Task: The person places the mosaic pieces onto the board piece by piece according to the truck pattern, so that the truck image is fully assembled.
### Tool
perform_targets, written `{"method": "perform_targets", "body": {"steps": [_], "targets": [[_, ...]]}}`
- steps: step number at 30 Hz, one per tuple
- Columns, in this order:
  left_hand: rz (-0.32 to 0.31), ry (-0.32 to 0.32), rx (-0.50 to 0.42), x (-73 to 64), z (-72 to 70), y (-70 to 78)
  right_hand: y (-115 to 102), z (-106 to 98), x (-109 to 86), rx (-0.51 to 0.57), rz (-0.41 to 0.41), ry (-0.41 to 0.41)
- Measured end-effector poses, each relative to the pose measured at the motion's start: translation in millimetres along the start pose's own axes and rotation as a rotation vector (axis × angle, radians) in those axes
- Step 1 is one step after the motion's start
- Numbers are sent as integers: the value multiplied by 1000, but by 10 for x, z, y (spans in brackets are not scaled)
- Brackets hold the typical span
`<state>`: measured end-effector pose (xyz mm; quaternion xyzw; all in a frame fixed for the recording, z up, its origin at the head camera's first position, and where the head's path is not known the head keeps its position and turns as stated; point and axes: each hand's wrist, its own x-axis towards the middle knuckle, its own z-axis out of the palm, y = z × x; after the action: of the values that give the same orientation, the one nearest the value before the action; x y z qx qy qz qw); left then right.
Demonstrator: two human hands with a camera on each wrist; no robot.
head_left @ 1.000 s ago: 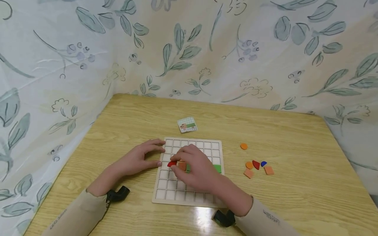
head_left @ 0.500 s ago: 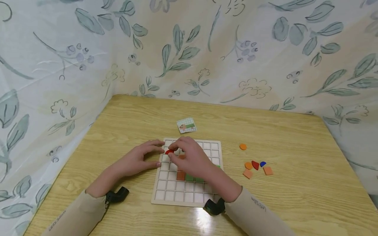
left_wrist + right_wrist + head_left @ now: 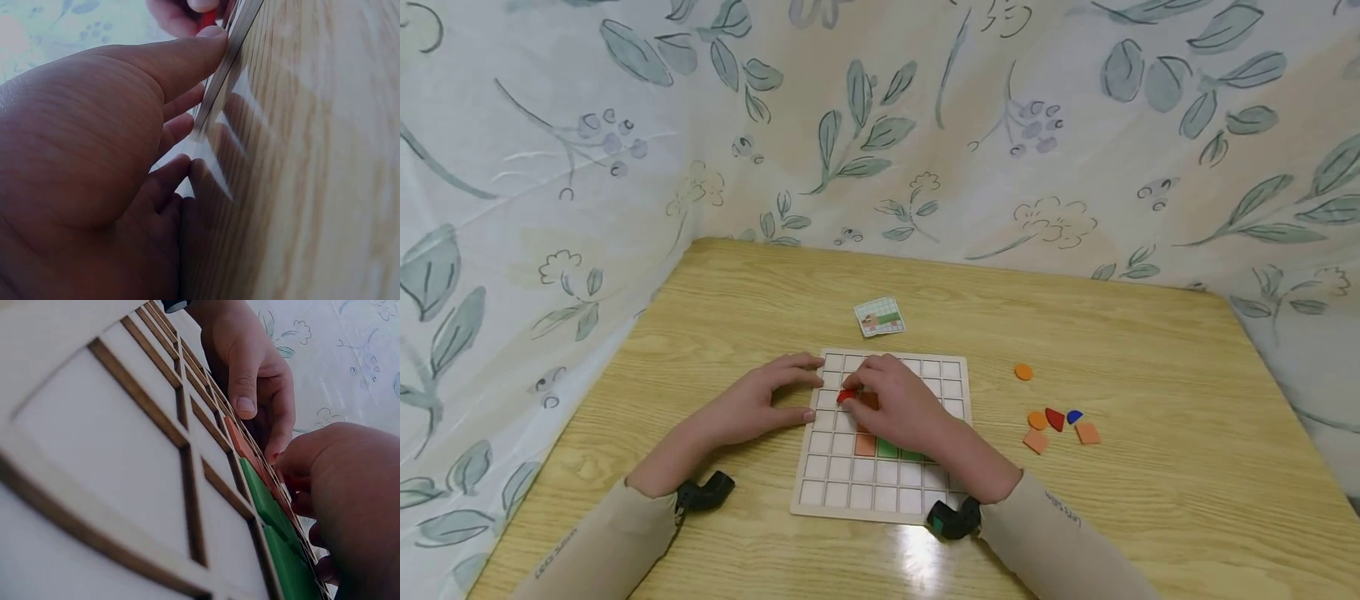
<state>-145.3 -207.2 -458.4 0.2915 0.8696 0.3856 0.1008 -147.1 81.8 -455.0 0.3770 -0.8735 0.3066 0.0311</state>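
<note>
One red piece (image 3: pixel 845 397) sits between fingertips (image 3: pixel 853 382) of the right hand (image 3: pixel 901 404).

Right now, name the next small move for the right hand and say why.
Probably press the red piece down onto the board, just left of the nearest orange tile: the right hand pinches it there, whether seated is unclear, and the left hand lies at the board's left edge, perhaps able to steady it.

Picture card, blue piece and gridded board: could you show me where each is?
Picture card (image 3: pixel 880 317): head view, middle of its printed face.
Blue piece (image 3: pixel 1075 417): head view, its flat top.
Gridded board (image 3: pixel 863 471): head view, a bare square of its grid.
</note>
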Motion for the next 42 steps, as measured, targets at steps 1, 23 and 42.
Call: {"method": "perform_targets", "body": {"steps": [1, 23, 42], "targets": [[-2, -2, -3, 2, -3, 4, 2, -3, -5, -10, -10, 1], [-9, -4, -6, 4, 5, -6, 34, 21, -18, -103, -110, 11], [-3, -3, 0, 3, -2, -13, 22, 17, -21, -128, -124, 43]]}}
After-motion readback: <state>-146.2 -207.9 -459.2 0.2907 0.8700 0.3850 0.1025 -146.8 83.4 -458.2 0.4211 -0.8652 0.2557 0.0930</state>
